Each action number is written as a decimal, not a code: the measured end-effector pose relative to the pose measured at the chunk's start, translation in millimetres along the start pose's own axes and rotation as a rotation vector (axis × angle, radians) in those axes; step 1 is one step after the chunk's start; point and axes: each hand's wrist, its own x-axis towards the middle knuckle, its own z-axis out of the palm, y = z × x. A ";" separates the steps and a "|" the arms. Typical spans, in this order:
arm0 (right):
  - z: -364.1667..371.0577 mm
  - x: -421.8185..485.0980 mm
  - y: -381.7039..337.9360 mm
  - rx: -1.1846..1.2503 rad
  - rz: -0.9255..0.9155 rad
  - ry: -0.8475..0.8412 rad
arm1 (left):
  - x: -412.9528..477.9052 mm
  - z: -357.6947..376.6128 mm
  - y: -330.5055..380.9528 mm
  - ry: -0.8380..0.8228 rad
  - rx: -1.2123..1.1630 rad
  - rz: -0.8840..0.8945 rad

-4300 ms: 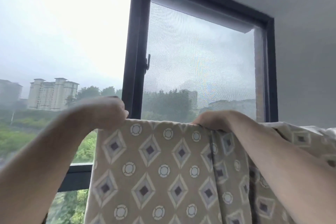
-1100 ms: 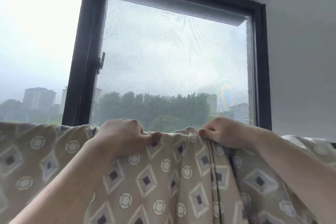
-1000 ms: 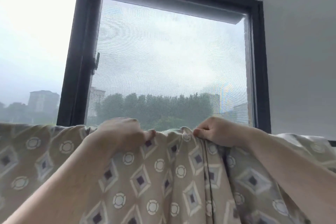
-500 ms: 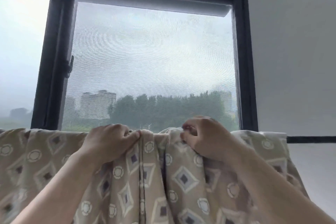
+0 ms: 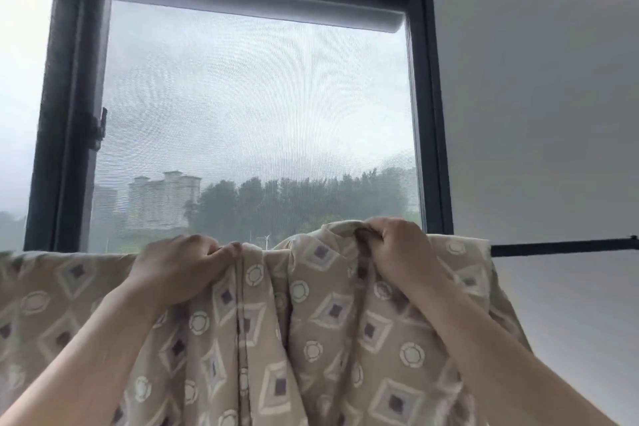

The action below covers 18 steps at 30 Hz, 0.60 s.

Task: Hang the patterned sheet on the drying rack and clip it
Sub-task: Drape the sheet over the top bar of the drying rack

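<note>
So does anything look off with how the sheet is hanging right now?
The patterned sheet is bunched, not flat: vertical folds gather between the left hand and the right hand, and a hump of cloth rises above the line of the dark rail where the right hand grips it.

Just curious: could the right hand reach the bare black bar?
Probably yes: the bar shows bare just right of the right hand, nothing blocking it, though that hand grips the sheet.
</note>
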 end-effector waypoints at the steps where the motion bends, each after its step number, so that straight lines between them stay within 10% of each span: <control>1: -0.9 11.3 -1.0 0.030 0.023 -0.040 | -1.9 -1.6 -0.1 -0.001 0.002 0.002; 10: 8.6 73.6 12.7 -0.248 0.272 -0.622 | -6.3 -7.5 -5.3 -0.036 0.033 0.021; 18: -46.3 -21.1 -9.2 0.103 0.055 0.048 | -6.6 -11.1 -6.0 -0.057 0.022 -0.007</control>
